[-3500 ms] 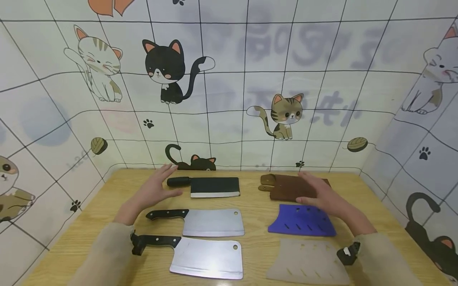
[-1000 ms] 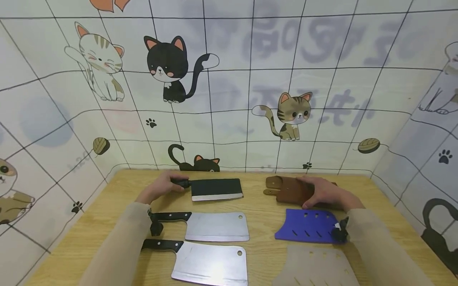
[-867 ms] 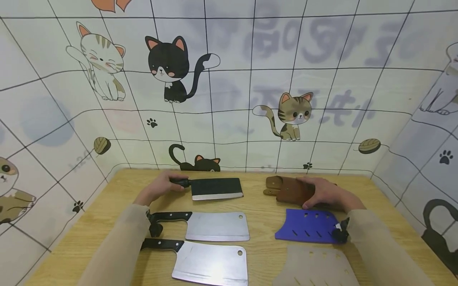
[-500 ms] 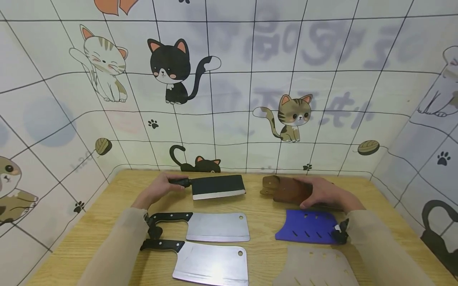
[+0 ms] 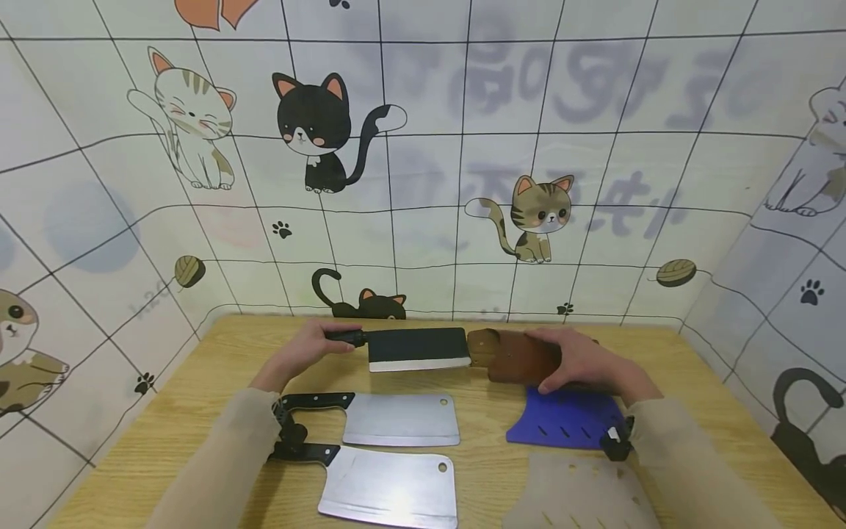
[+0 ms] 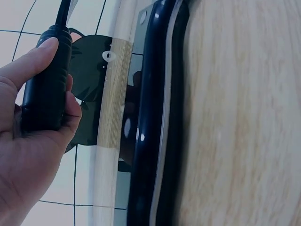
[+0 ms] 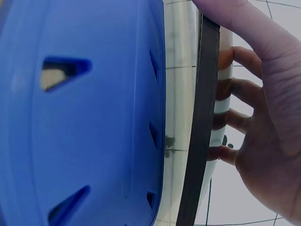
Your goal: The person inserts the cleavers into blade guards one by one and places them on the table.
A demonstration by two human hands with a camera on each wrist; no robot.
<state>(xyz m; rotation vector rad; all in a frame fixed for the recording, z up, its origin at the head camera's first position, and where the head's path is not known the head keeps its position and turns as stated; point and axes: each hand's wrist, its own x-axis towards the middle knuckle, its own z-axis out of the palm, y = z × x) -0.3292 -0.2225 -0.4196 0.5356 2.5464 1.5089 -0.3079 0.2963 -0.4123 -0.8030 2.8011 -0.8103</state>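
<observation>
A dark-bladed cleaver (image 5: 418, 347) with a bright edge is in my left hand (image 5: 297, 358). In the left wrist view, my thumb and fingers curl round its ribbed black handle (image 6: 46, 89). My right hand (image 5: 588, 364) grips a brown leather knife sheath (image 5: 515, 355), thumb at the near edge and fingers at the far edge. The right wrist view shows the sheath edge-on (image 7: 200, 117), raised above the table. The cleaver's square front end is right at the sheath's strap end (image 5: 484, 347). Part of the sheath is hidden under my right hand.
Two steel cleavers (image 5: 405, 420) (image 5: 391, 485) with black handles lie in front of my left hand. A blue blade guard (image 5: 562, 422) and a pale translucent one (image 5: 575, 488) lie at the right. Cat-printed sheeting (image 5: 423, 242) encloses the wooden table (image 5: 479, 419).
My hands have come down onto the cleaver and sheath and gripped them. Since half a second ago the cleaver has moved right and the sheath left, closing the gap between them.
</observation>
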